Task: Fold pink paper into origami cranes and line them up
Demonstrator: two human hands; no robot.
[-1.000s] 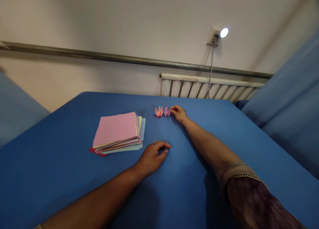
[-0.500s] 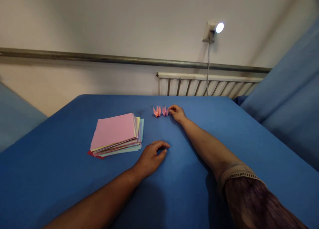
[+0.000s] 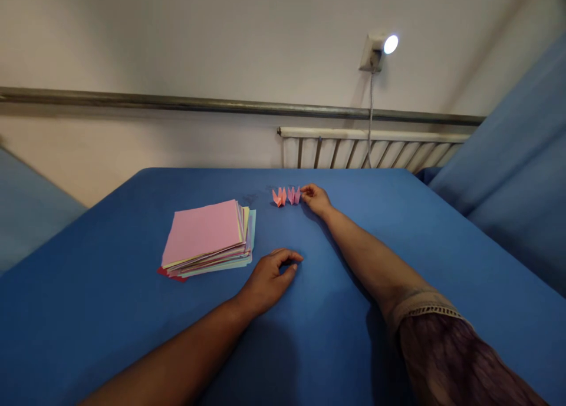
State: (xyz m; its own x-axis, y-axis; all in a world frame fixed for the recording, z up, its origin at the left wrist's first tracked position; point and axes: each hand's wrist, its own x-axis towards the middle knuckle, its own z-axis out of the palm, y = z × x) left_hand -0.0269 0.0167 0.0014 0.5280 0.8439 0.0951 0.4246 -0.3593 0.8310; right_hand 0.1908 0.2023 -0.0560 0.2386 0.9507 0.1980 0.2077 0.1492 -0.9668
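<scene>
Two small folded paper cranes stand side by side toward the far side of the blue table. The left one is an orange-pink paper crane; the other is a mauve-pink paper crane. My right hand reaches out just right of the mauve-pink crane, fingertips at its right wing and slightly parted; whether they still touch it is hard to see. Nearer to me, my left hand rests on the table with thumb and forefinger apart, holding nothing. Left of it lies a thick stack of coloured paper, a pink sheet on top.
A blue cover spreads over the table. Behind it are a metal rail, a white radiator and a lit plug-in lamp with a hanging cord. A blue curtain hangs at the right.
My right fingertips have eased slightly right, off the mauve-pink crane's wing, which now shows more fully. My left hand and the paper stack stay put.
</scene>
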